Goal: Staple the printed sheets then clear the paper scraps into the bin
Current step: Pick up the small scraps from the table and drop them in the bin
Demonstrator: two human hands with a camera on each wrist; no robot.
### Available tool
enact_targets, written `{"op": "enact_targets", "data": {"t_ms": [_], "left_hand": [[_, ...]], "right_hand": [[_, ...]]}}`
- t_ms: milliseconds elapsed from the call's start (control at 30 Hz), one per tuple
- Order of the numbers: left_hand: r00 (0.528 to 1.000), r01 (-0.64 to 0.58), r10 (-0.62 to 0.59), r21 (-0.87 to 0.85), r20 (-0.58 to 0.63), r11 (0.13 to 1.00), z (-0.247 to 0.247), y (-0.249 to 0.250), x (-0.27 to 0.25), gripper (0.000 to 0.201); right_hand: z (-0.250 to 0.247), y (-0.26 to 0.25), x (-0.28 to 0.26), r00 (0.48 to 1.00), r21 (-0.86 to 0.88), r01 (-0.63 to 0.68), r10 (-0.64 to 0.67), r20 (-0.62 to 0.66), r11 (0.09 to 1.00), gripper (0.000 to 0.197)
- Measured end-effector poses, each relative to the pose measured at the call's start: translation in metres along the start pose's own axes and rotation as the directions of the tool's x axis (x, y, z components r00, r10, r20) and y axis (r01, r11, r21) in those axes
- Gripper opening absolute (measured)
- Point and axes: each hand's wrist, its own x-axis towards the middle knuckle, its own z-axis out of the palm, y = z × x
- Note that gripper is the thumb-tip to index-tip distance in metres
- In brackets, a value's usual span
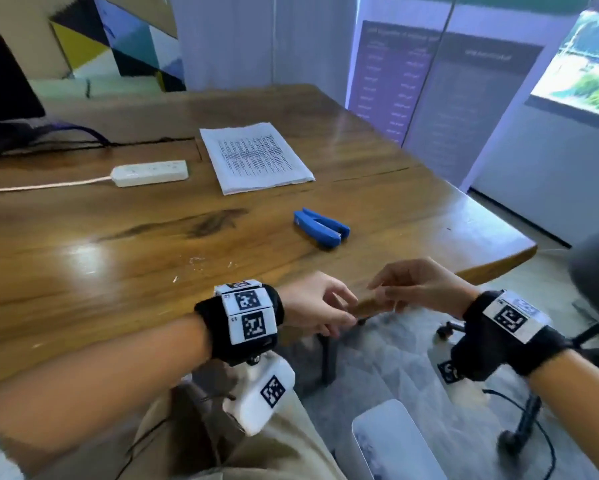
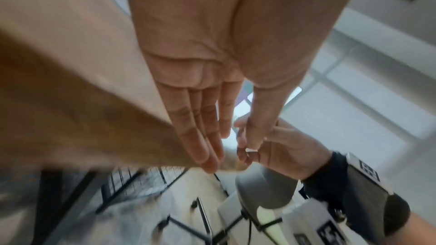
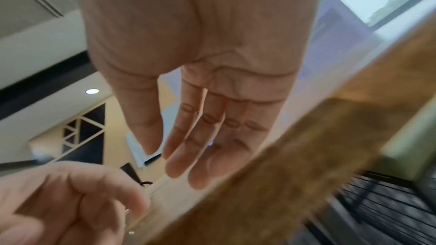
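Both hands meet at the table edge: left hand fingers straight, right hand fingers straight, neither holding anything.

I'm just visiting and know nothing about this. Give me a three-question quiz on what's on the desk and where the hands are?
1. True or false: the stapler lies on top of the sheets.
2. Where are both hands? A) on the sheets B) at the near edge of the table C) on the power strip
3. Fill in: small white ___ lie on the wood left of the stapler.

Key
1. False: it lies on the wood, nearer the person than the sheets, apart from them.
2. B: the left hand and right hand meet at that edge.
3. Scraps.
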Motion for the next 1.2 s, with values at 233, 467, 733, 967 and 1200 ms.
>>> {"op": "enact_targets", "data": {"t_ms": [233, 467, 733, 967, 1200], "left_hand": [[0.942, 0.15, -0.091, 0.162, -0.324, 0.975, -0.112, -0.045, -0.09, 0.011], [0.822, 0.461, -0.496, -0.184, -0.28, 0.868, -0.144, -0.102, -0.142, 0.024], [0.776, 0.433, -0.566, -0.417, -0.279, 0.799, -0.146, -0.105, -0.119, 0.029], [0.778, 0.356, -0.538, -0.476, -0.326, 0.804, -0.155, -0.095, -0.088, 0.025], [0.732, 0.269, -0.453, -0.395, -0.509, 0.878, -0.19, -0.097, -0.107, 0.029]], "right_hand": [[0.054, -0.056, 0.07, 0.994, -0.313, 0.069, -0.037, 0.108, 0.947, 0.015], [0.101, -0.089, 0.114, 0.925, -0.468, -0.195, 0.32, 0.205, 0.862, 0.068], [0.152, -0.133, 0.162, 0.852, -0.559, -0.258, 0.458, 0.253, 0.788, 0.08], [0.18, -0.158, 0.202, 0.92, -0.467, -0.153, 0.298, 0.255, 0.871, 0.072], [0.149, -0.156, 0.206, 0.954, -0.319, -0.1, 0.183, 0.239, 0.942, 0.052]]}}
